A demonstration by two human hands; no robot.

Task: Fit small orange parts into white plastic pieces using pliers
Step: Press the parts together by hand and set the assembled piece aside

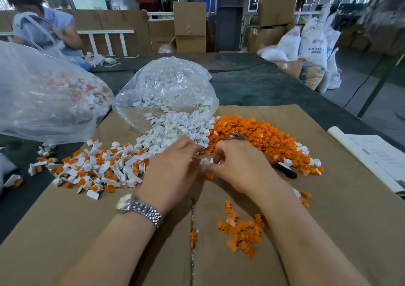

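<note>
Head view shows the left hand (175, 165) and right hand (236, 167) meeting over the brown cardboard sheet (87, 231), curled right fingers pinching a small white plastic piece (205, 161) beside the orange parts heap (258, 136), black-handled pliers (282, 169) lying within reach, left grip unclear.

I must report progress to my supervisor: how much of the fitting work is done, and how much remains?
Done: a heap of assembled pieces lies left of the left hand, more in the left bag. In hand: the right hand pinches a white piece; pliers lie beside it. Left: large piles of white pieces and orange parts.
</note>
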